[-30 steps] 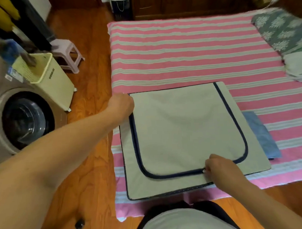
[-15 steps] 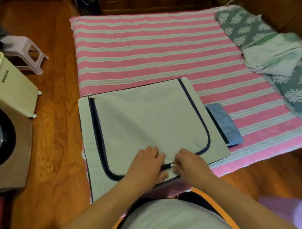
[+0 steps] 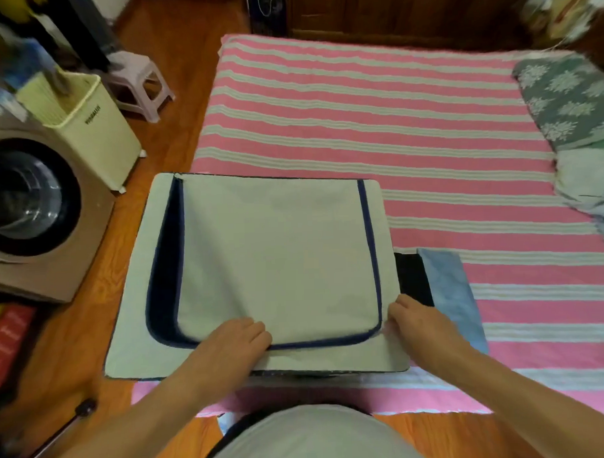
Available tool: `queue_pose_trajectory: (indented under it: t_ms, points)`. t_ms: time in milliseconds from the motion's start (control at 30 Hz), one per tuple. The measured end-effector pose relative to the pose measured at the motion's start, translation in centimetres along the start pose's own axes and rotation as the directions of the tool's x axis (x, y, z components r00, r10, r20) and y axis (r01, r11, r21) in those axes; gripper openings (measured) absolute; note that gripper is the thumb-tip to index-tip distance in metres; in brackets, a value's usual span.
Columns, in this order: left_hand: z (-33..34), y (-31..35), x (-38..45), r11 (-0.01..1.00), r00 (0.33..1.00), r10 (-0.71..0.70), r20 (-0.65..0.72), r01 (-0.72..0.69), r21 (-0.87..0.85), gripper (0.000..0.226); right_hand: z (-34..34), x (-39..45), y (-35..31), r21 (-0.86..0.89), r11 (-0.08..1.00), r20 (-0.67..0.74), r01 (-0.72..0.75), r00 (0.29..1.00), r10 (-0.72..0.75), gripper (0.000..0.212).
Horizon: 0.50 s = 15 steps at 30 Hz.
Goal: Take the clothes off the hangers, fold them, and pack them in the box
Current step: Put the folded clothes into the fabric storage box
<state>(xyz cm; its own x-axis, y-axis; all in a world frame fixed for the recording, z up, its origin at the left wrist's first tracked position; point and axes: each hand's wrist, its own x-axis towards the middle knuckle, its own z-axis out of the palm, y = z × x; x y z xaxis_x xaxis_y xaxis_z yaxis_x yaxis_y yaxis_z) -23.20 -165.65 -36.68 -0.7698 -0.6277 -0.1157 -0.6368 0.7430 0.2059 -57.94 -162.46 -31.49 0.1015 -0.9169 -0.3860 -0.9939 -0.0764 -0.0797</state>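
The beige fabric box with navy zip trim (image 3: 274, 264) lies on the striped mat's near-left corner, its lid partly unzipped, left hand (image 3: 234, 341) pressing flat, right hand (image 3: 411, 319) pinching its corner, so packing looks unfinished.

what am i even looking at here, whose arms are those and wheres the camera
The camera sits on a person's head and looks down, so the two arms are the wearer's own. There is no robot. In front lies a flat beige fabric storage box with a dark blue zipper, on a pink striped mat. The left hand rests on the lid's near edge. The right hand is at the lid's right corner; whether it pinches the zipper pull is hidden. Folded blue cloth lies beside the box, and a washing machine stands on the left.
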Motion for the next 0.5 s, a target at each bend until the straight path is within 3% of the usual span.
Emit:
queue_pose_trajectory:
  t_ms: [67,133,233,367,500]
  points:
    - [0.0,1.0,0.5,0.999,0.999,-0.046,0.020,0.046,-0.003,0.019,-1.5,3.1,3.6,-0.084,0.989,-0.011,0.121,0.992,-0.122,0.022]
    - [-0.2,1.4,0.8,0.991,0.991,-0.133,0.015,0.134,-0.022,0.017,-4.3,7.7,4.6,-0.158,0.963,-0.014,0.216,0.975,-0.221,0.011]
    - [-0.6,1.7,0.9,0.979,0.979,-0.204,0.023,0.204,-0.005,0.013,-7.6,16.1,5.2,-0.220,0.929,-0.024,0.296,0.951,-0.309,0.015]
    - [-1.0,2.5,1.4,0.966,0.964,-0.256,0.066,0.258,-0.010,0.012,-11.6,26.3,7.3,-0.265,0.949,-0.152,0.171,0.964,-0.216,0.019]
    - [-1.8,2.6,2.3,0.928,0.924,-0.362,0.123,0.369,-0.042,0.016,-12.4,28.4,6.3,-0.060,0.997,-0.238,0.058,0.969,-0.070,0.020]
